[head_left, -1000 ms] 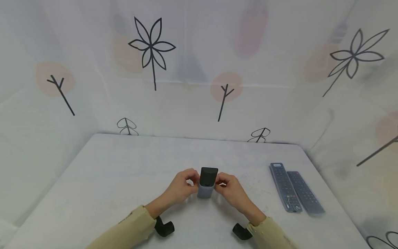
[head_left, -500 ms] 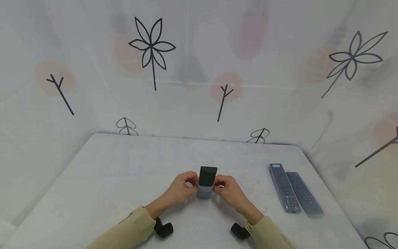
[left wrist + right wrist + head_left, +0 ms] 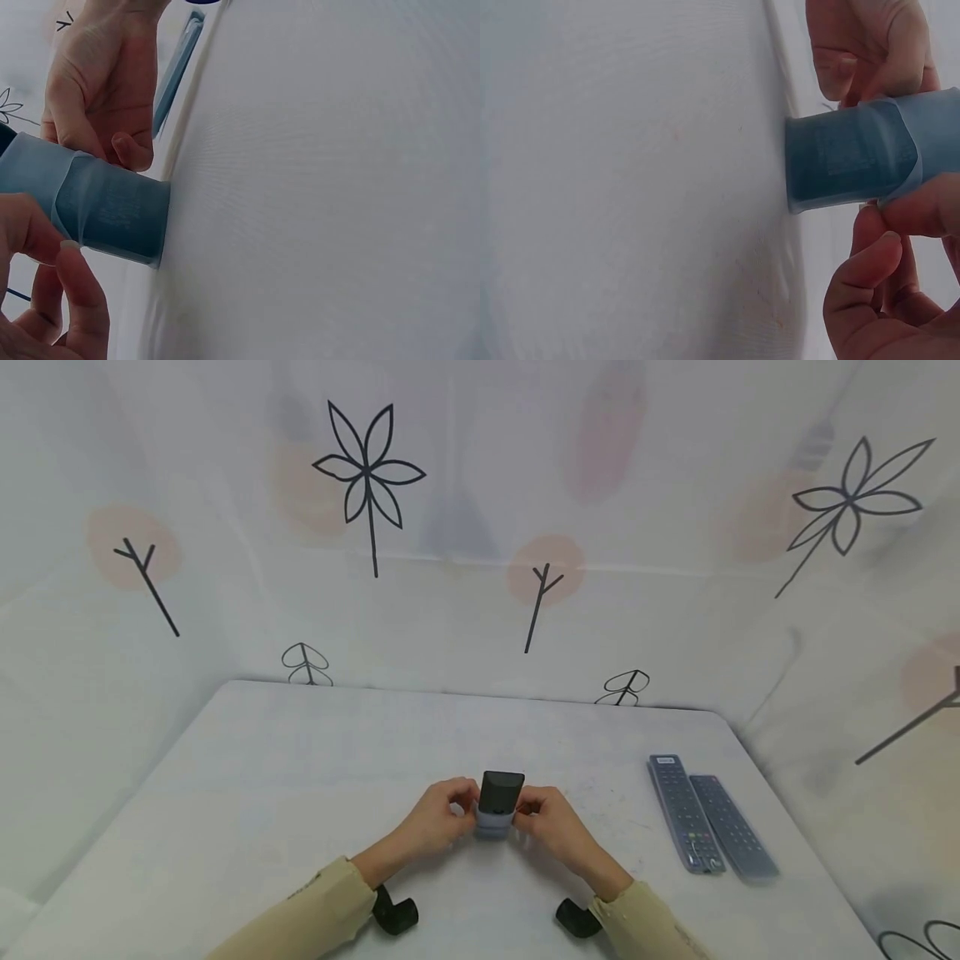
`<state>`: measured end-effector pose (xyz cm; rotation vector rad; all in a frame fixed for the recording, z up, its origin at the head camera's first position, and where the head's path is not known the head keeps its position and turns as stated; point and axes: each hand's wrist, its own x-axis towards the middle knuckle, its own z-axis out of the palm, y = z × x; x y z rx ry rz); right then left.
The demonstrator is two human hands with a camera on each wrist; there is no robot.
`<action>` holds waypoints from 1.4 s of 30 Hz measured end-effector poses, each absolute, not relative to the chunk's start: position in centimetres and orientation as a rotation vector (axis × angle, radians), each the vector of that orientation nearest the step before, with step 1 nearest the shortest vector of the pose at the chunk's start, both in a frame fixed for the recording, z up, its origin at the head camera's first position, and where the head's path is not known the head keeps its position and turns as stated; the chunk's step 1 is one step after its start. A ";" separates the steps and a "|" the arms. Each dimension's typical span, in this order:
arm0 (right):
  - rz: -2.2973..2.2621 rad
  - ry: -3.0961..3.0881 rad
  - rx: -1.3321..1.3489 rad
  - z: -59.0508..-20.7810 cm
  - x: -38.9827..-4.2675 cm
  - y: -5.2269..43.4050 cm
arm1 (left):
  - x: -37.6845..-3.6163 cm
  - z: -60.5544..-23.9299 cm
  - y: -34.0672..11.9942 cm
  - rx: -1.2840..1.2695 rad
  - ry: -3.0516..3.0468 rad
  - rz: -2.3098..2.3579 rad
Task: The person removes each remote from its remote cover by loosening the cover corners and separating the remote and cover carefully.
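At the middle of the table a black remote control (image 3: 501,792) stands upright, its lower part inside a translucent bluish sleeve-like cover (image 3: 492,828). My left hand (image 3: 433,814) pinches the cover's edge from the left side, thumb against forefinger. From the opposite side my right hand (image 3: 557,827) pinches it the same way. Both wrist views show the cover (image 3: 112,214) folded over on itself, with a loose wavy edge partway along. The foot of the wrapped remote (image 3: 832,161) meets the white tabletop. Its buttons are not visible from here.
Two remotes in bluish covers, a longer one (image 3: 686,814) and a shorter one (image 3: 735,827), lie side by side at the table's right. Black wrist-camera parts (image 3: 395,914) show beside both sleeves. A patterned cloth (image 3: 450,527) hangs behind the white table (image 3: 315,743).
Both hands have shifted slightly downward at the cover. The cover's upper edge sits a little lower, and a fold now shows across it. The two remotes at the right stay put.
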<state>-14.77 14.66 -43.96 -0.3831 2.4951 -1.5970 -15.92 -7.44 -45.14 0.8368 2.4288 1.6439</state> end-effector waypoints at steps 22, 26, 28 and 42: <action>-1.633 2.350 -0.305 -44.4 -15.6 14.7 | -16.6 -45.6 -7.2 0.772 2.438 1.562; -1.622 2.363 -0.314 -44.6 -15.7 14.7 | -16.6 -45.4 -7.2 0.786 2.444 1.547; -1.610 2.369 -0.314 -44.6 -15.7 14.6 | -16.6 -45.5 -7.2 0.787 2.445 1.541; -1.458 2.483 -0.328 -44.3 -15.4 14.3 | -16.7 -45.7 -7.1 0.786 2.485 1.459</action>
